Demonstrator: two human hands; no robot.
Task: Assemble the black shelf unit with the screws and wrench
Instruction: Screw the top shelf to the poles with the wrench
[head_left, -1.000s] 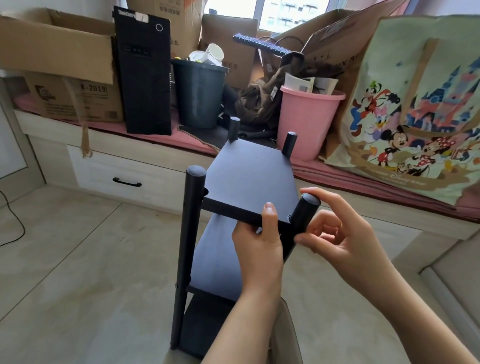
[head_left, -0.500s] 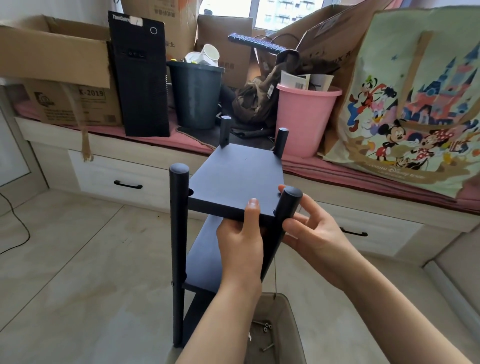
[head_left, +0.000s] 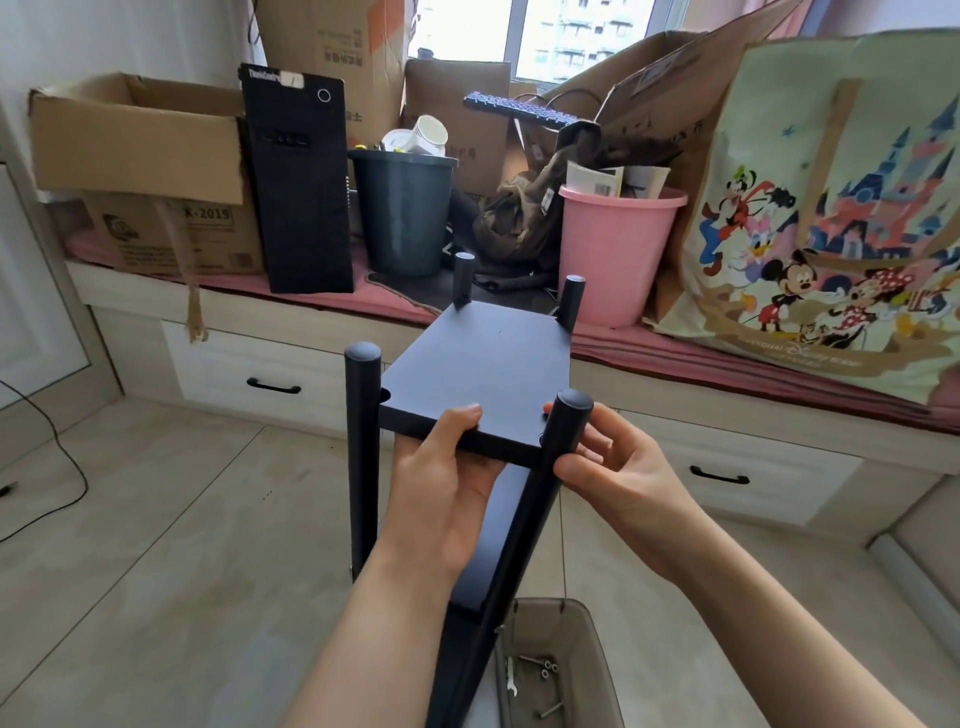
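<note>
Tray (head_left: 582, 623) at 6 o'clock held loose screws (head_left: 546, 669) and wrench (head_left: 510, 675); left hand (head_left: 441, 478) pinched the top shelf (head_left: 483, 374) edge, right hand (head_left: 618, 473) curled round the near-right post (head_left: 563, 441) — I'd square that joint before screwing.

Home rm: window seat (head_left: 311, 306) w/ drawers, boxes (head_left: 140, 140), bins (head_left: 618, 254).
</note>
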